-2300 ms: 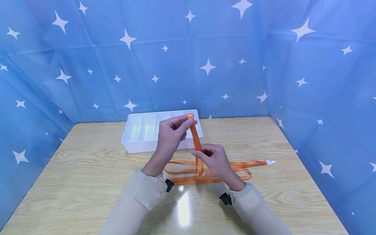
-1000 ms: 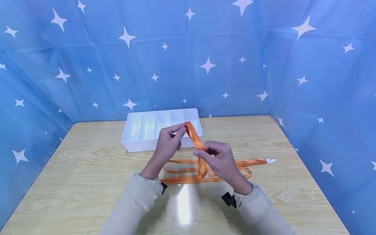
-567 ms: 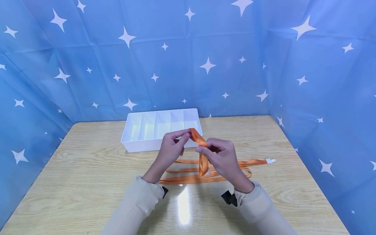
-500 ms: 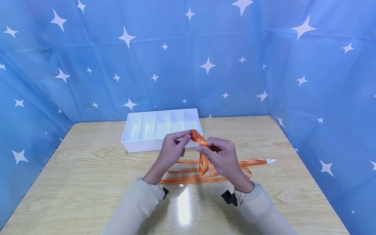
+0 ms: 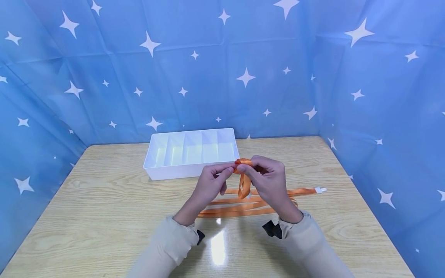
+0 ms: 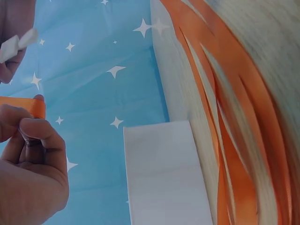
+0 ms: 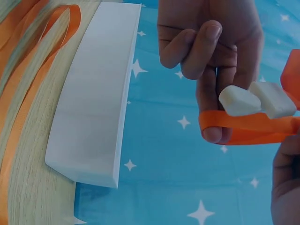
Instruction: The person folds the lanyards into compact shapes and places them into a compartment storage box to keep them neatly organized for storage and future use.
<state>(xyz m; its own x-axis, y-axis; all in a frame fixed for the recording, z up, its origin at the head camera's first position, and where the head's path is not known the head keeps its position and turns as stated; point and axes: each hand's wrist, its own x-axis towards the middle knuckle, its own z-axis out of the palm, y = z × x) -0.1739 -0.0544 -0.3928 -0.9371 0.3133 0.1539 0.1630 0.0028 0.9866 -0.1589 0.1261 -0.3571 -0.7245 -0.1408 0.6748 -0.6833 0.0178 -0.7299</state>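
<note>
A folded orange lanyard [image 5: 245,188] is held up between both hands over the table. My left hand [image 5: 213,182] pinches its left end, and in the right wrist view the left fingertips [image 7: 212,134] sit inside the orange loop. My right hand [image 5: 270,178] pinches the gathered band at its right, close beside the left fingertips in the head view. A short loop hangs below the hands. The lanyard's white plastic clip [image 7: 258,100] shows near the loop in the right wrist view. More orange lanyards [image 5: 240,210] lie lengthwise on the table beneath.
Behind the hands stands a white divided box [image 5: 180,172] with several compartments. A white clip [image 5: 320,190] ends one lying lanyard at the right. The wooden table [image 5: 104,216] meets a blue star-patterned curtain [image 5: 194,77] at the back and sides.
The left hand has moved right and down toward the right hand, which has risen slightly. The held lanyard is folded shorter, and its hanging loop has shrunk.
</note>
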